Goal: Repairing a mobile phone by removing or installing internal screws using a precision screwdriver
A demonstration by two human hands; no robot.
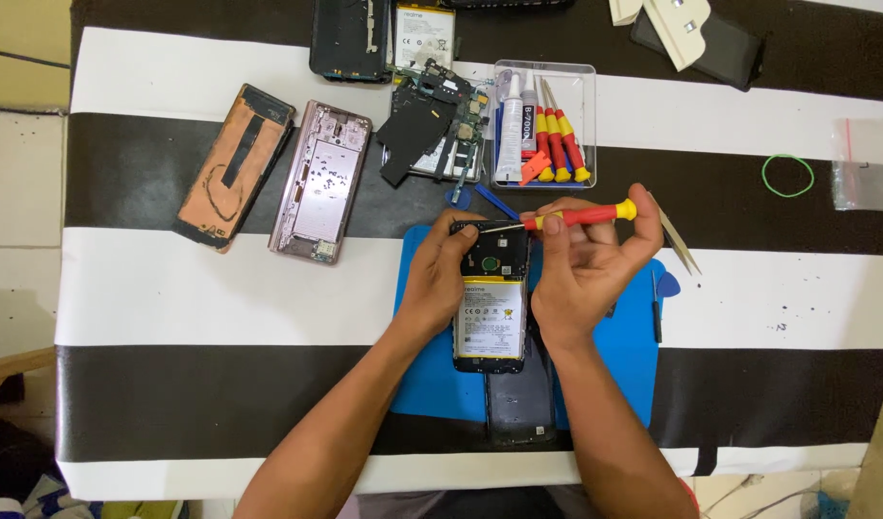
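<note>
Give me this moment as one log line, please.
left hand: steadies opened phone | right hand: holds red-yellow screwdriver, tip at phone's top | under: blue mat | behind: tool tray

An opened phone (490,298) lay on a mat (629,356) at the middle of the bench (172,288), partly over a back cover (521,408) nearer the person. The left hand (440,279) gripped its left edge; the right hand (586,269), at its right, held a screwdriver (576,216) across its far end. Behind the mat stood a tray (545,120) with tools in it, and a circuit board (440,130) lay just left of the tray. Farther left lay a phone frame (321,181) and, beside it, a panel (235,165). A rubber band (787,176) lay well to the right.
</note>
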